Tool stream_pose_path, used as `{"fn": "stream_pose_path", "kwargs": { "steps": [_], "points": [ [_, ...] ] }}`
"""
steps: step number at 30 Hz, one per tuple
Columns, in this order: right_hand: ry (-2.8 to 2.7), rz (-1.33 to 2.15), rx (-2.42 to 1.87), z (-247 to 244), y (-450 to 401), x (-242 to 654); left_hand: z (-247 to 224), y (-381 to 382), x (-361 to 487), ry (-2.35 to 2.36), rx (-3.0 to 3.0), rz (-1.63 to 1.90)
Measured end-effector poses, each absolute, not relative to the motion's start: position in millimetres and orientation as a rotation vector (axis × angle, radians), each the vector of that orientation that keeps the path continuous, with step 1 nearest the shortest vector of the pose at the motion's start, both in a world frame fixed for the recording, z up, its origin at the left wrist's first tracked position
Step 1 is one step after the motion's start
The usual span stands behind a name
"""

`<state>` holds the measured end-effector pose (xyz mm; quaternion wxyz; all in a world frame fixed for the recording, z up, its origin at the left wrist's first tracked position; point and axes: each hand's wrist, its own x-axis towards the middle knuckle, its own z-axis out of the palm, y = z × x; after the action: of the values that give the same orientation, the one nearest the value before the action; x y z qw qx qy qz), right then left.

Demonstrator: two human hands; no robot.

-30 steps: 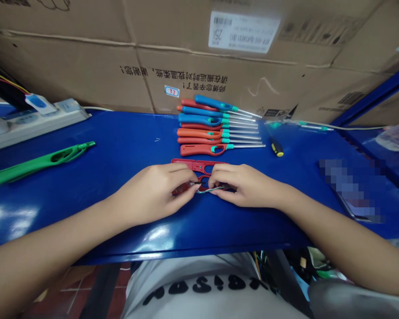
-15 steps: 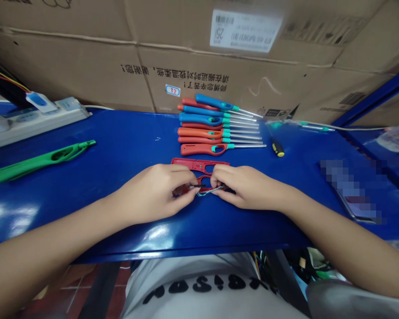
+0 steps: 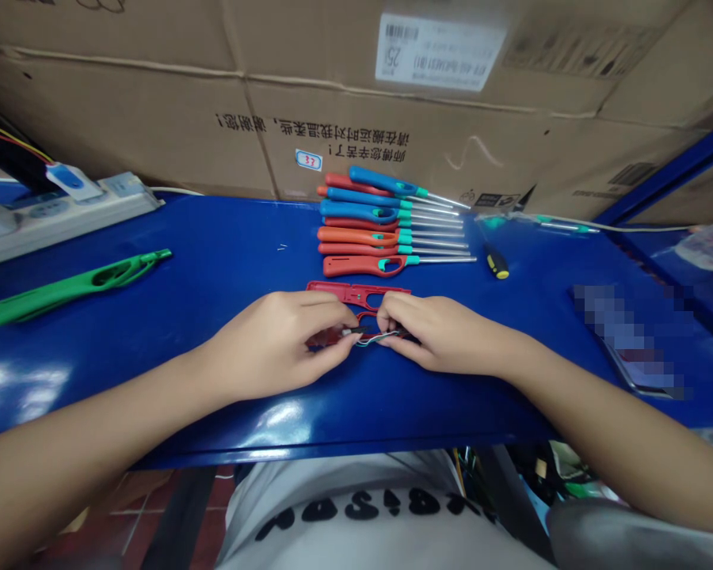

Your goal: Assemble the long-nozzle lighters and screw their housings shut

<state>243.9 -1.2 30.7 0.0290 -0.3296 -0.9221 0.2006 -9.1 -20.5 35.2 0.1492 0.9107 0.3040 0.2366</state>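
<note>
So, left hand [image 3: 297,340]: back upward, forearm slanting in over the surface's near left corner, thumb and forefinger pinched narrow on a small black part [image 3: 362,329].
Right hand [image 3: 431,328]: facing it from the right, fingers curled, thumb and forefinger closed at the thin wires [image 3: 368,341]; a dark bit shows inside the grip, its shape hidden.
Black part: between the two hands, over the lower red shell [image 3: 328,338], around the middle of the surface.
In the way: fingers cover much of the lower red shell and part of the upper red shell [image 3: 356,294], which lies just beyond it.
Lighters [image 3: 362,266]: red, orange and blue, in a row from the shells towards the far edge, metal tubes pointing right.
Right side: a black-and-yellow screwdriver [image 3: 497,261] beside the tubes; a blurred-out phone [image 3: 627,340] nearer the right edge.
Left side: a green shell [image 3: 53,297] by the left edge, a power strip [image 3: 65,218] at the far left corner, two tiny pins [image 3: 282,247] left of the lighters.
Surface [image 3: 184,261]: glossy blue, light glinting near its front edge.
Room: cardboard boxes [image 3: 154,119] along the far edge, red floor tiles [image 3: 160,507] below.
</note>
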Motion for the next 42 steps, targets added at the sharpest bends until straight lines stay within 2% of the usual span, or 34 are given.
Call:
{"fn": "stream_pose_path", "kwargs": {
  "steps": [17, 42],
  "points": [
    [-2.796, 0.633, -0.953, 28.5, -0.4, 248.6, 29.5, -17.6, -13.4, 0.787, 2.818, 0.67],
    [-2.761, 0.61, -0.958, 32.1, 0.7, 251.2, 31.8, -15.9, -11.2, 0.89, 2.737, 0.71]
  ]
}}
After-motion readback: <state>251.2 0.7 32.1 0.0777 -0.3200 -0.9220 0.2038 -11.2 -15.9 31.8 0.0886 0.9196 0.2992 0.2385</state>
